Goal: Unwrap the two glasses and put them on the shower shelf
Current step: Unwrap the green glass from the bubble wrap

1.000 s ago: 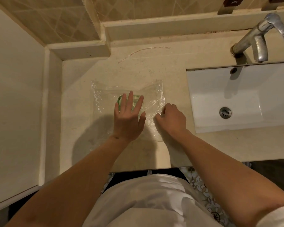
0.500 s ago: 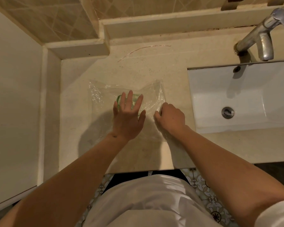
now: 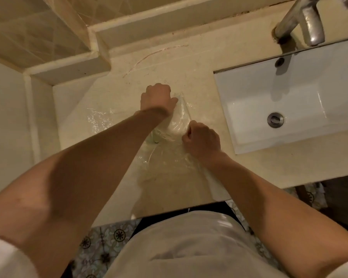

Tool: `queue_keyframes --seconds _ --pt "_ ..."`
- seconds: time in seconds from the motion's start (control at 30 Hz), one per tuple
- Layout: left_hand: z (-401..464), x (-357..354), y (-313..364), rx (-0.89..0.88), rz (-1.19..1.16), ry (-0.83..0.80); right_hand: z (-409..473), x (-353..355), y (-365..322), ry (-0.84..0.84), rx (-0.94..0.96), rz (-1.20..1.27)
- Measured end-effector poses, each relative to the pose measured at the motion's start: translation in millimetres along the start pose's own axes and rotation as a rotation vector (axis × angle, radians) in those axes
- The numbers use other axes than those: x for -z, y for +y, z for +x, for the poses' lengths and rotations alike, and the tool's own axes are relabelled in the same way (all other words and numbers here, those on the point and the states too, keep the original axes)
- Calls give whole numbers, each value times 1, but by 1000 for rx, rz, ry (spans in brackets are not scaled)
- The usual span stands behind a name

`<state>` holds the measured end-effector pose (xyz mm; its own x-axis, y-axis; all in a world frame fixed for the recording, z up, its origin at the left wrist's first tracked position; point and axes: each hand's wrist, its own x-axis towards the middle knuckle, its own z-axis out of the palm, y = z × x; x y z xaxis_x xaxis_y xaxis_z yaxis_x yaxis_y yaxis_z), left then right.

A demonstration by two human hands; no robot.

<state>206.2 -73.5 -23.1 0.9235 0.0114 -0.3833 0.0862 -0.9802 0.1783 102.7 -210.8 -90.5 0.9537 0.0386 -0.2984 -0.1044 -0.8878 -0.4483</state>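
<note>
Since the earlier frame, the left hand point(image 3: 157, 97) is advanced to mid-frame, fingers curled on the clear plastic wrap point(image 3: 179, 125); the right hand point(image 3: 202, 140) pinches it. The greenish glass point(image 3: 156, 137) lies beneath, centre-frame. Film should be peeled gently.

We find no readable text, label, brand, number or sign anywhere here: not on the beige stone bench point(image 3: 189, 63), the white rectangular sink point(image 3: 319, 93) or the clear plastic wrap point(image 3: 179, 125).
</note>
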Motion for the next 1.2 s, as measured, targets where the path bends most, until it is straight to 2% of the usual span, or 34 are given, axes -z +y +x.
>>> queue_keyframes --seconds 0.2,0.3,0.47,0.6,0.7,1.0,1.2 --pt "13 -3 -9 -284 78 -96 -45 0 15 3 -32 135" --pt "17 -3 -14 -342 78 -81 -66 -9 19 -58 -70 139" --pt "18 -7 -9 -277 -55 -12 -69 -11 15 -63 -8 29" --pt "16 -7 -6 -286 -67 5 -70 -8 13 -67 7 -7" --pt "15 -5 -1 -220 -94 26 -73 -7 15 -60 -6 -8" --pt "21 3 12 -25 -372 -41 -79 -8 19 -65 -12 40" --pt "24 4 14 54 -437 -117 -77 -9 17 -54 21 -3"
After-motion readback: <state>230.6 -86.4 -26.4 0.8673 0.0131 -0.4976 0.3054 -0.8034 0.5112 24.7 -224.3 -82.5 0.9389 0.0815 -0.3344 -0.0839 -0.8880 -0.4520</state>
